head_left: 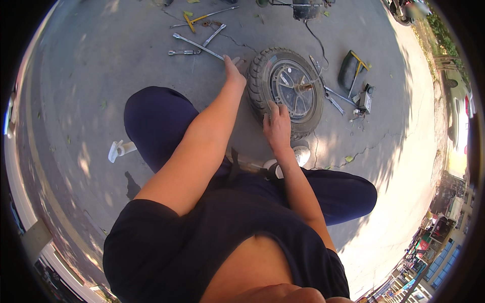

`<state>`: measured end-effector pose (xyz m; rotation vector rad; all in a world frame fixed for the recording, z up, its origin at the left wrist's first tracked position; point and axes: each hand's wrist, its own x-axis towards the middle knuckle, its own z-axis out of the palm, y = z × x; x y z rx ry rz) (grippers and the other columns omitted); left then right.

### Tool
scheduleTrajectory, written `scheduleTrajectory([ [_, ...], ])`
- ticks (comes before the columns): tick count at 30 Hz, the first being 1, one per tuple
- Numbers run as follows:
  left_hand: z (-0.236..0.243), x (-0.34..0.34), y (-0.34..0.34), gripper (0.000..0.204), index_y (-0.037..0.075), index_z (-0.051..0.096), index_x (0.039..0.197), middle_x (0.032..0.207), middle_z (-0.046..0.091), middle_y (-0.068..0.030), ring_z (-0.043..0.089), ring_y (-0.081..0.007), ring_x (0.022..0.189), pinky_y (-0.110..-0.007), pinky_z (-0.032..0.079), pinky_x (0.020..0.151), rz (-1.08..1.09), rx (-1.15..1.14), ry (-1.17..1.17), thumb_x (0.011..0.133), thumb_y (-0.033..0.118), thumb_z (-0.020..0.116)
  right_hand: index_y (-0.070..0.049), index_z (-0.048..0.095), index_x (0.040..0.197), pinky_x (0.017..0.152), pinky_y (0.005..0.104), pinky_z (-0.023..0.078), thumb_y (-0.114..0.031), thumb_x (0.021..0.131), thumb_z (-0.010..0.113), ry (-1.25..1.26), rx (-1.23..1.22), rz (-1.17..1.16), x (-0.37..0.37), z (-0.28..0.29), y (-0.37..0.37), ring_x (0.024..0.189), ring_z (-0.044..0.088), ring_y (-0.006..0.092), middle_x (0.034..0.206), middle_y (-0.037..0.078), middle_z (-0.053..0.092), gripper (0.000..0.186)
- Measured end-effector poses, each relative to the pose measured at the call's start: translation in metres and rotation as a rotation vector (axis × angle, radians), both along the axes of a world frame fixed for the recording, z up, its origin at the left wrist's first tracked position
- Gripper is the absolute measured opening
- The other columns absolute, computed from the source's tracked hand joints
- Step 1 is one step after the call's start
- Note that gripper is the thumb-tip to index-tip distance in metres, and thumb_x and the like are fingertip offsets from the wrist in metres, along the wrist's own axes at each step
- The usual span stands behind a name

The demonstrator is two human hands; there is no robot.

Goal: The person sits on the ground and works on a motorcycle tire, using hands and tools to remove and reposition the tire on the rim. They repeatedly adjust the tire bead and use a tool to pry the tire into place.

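Observation:
A small black wheel (263, 70) with a knobbly tyre sits on the ground before me, tilted so that its hub and axle show. My right hand (278, 127) has hold of the tyre's near edge, thumb towards the tread and fingertips over the sidewall. Beside the tyre's left side is my left hand (235, 72), its fingers stretched out; whether it touches the rubber I cannot tell. The end of a long silver socket wrench (197, 45) meets the left fingers' outline but does not look gripped. Another silver wrench (213, 36) crosses beneath it.
Yellow-handled T-shaped tools (189, 23) lie at the far left, and another (358, 63) at the right by a dark curved part (347, 70). More metal tools (333, 98) and a small box-like part (365, 98) are right of the wheel. A cable (318, 39) runs behind it.

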<state>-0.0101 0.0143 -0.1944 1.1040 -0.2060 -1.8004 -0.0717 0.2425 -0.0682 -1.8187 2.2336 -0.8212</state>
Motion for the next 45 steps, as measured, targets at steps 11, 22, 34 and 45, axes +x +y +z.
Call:
scheduleTrajectory([
  [11, -0.045, 0.021, 0.052, 0.073, 0.001, 0.058, 0.122, 0.116, 0.062, -0.0140, 0.061, -0.0284, 0.100, -0.046, 0.048, 0.083, -0.234, 0.316, -0.312, 0.093, 0.067, 0.047, -0.002, 0.059, 0.116, 0.090, 0.0457, 0.044, -0.011, 0.084, 0.063, 0.165, -0.139, -0.060, 0.000, -0.006, -0.003, 0.107, 0.054, 0.0343, 0.112, 0.013, 0.056, 0.033],
  [22, -0.045, 0.022, 0.038, 0.071, 0.005, 0.060, 0.123, 0.120, 0.063, -0.0105, 0.060, -0.0249, 0.109, -0.042, 0.048, 0.093, -0.275, 0.174, -0.179, 0.095, 0.068, 0.045, -0.002, 0.059, 0.103, 0.083, 0.0426, 0.045, -0.006, 0.079, 0.059, 0.123, -0.087, -0.070, 0.000, -0.015, -0.007, 0.101, 0.056, 0.0325, 0.106, 0.014, 0.056, 0.024],
  [34, -0.017, 0.005, 0.046, 0.077, 0.000, 0.050, 0.138, 0.136, 0.058, -0.0123, 0.059, -0.0270, 0.119, -0.040, 0.045, 0.104, -0.384, -0.092, -0.013, 0.096, 0.064, 0.048, -0.002, 0.059, 0.086, 0.081, 0.0489, 0.046, -0.020, 0.091, 0.062, -0.169, 0.114, -0.098, -0.008, -0.020, -0.011, 0.092, 0.057, 0.0382, 0.093, 0.019, 0.061, 0.019],
  [45, -0.014, 0.003, 0.054, 0.069, 0.009, 0.048, 0.142, 0.140, 0.056, -0.0091, 0.054, -0.0275, 0.126, -0.042, 0.041, 0.108, -0.429, -0.080, -0.116, 0.099, 0.062, 0.037, -0.001, 0.068, 0.071, 0.068, 0.0508, 0.051, -0.038, 0.096, 0.053, -0.248, 0.153, -0.248, -0.020, 0.005, -0.032, 0.070, 0.065, 0.0431, 0.071, 0.024, 0.066, 0.048],
])
